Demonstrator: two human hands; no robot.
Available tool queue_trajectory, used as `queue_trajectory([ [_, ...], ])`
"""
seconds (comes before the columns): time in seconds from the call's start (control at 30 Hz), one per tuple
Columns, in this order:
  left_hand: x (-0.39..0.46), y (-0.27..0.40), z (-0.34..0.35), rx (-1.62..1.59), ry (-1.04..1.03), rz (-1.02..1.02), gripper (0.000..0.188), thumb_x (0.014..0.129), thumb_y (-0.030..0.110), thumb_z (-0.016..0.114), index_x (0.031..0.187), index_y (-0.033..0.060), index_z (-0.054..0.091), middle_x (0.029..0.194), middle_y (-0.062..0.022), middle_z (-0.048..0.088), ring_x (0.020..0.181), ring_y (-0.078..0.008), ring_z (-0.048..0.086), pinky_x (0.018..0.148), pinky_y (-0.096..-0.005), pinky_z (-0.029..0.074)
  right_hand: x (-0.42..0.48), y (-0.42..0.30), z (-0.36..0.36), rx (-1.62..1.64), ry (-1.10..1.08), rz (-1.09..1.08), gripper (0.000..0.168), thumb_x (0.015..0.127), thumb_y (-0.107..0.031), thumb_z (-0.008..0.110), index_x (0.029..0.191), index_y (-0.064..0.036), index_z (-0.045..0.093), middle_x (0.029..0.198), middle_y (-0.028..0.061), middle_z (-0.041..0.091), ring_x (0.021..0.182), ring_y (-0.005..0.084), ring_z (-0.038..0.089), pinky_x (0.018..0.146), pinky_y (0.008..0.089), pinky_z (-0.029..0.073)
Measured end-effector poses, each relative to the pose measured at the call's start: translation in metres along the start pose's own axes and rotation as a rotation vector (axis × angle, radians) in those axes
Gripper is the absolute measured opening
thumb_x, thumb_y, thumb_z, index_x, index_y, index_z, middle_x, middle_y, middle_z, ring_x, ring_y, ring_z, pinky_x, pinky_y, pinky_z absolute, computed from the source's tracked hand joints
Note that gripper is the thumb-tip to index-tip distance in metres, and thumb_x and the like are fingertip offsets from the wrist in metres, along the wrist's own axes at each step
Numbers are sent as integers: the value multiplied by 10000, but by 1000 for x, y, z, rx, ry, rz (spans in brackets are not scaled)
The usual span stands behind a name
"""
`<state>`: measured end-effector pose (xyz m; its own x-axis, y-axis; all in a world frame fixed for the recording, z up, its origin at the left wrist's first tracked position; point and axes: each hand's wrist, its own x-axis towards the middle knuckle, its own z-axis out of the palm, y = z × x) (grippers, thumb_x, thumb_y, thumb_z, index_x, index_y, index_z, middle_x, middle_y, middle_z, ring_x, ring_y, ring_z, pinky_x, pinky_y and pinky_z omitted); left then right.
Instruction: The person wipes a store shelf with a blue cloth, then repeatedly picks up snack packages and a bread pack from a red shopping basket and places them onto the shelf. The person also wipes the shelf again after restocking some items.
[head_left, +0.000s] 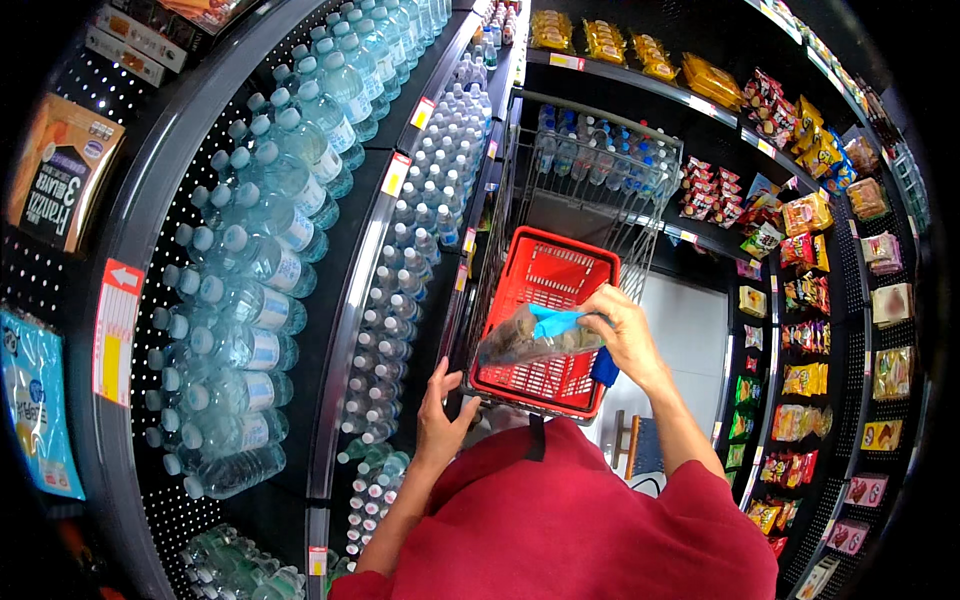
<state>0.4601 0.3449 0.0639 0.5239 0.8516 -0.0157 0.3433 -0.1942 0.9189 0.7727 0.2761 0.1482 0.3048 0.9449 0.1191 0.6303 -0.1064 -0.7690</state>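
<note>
My right hand (622, 334) pinches the blue top edge of a clear plastic food packet (517, 337) with brownish contents. The packet hangs tilted over a red plastic shopping basket (551, 240), whose slotted floor shows beneath it. That basket sits in the near part of a wire shopping cart (660, 180). To the left of the basket's near corner, my left hand (442, 409) is bare, thumb and fingers spread. The contents of the packet are too blurred to name.
Shelves of large water bottles (262, 277) and smaller bottles (405, 285) line the left side. Packaged snacks (802, 285) fill the curved shelving at right, with filled yellow packs (607, 41) ahead. A blue item (604, 367) is at the basket's right edge.
</note>
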Motion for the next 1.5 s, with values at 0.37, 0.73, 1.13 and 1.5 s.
queue_trajectory([
  [0.37,-30,-34,-11,-114,43,-238,604,912,35,699,1455,14,436,1027,-129,721,907,-173,703,821,-302,567,46,199,80,-262,52,101,84,813,-36,684,885,-24,641,883,144,611,924,349,594,828,443,468],
  [0.73,-50,-49,-24,-86,144,-266,559,942,135,700,1440,48,463,1031,-90,727,929,-157,706,833,-314,565,83,376,133,-42,154,322,164,877,-165,613,857,-27,697,949,194,688,901,347,639,791,440,493],
  [1.13,-45,93,-110,132,420,45,575,930,113,714,1446,42,470,1182,-129,697,1005,-205,696,918,-335,545,157,-24,122,659,-33,-199,170,1047,-126,562,1123,-6,655,974,11,645,898,100,599,824,254,484],
  [1.5,-109,232,-224,864,991,630,493,780,26,775,1250,14,624,1215,-140,686,1024,-281,686,846,-374,538,119,-366,67,821,-225,-974,320,1024,-71,540,1330,20,557,1244,155,622,1151,206,623,918,328,539],
])
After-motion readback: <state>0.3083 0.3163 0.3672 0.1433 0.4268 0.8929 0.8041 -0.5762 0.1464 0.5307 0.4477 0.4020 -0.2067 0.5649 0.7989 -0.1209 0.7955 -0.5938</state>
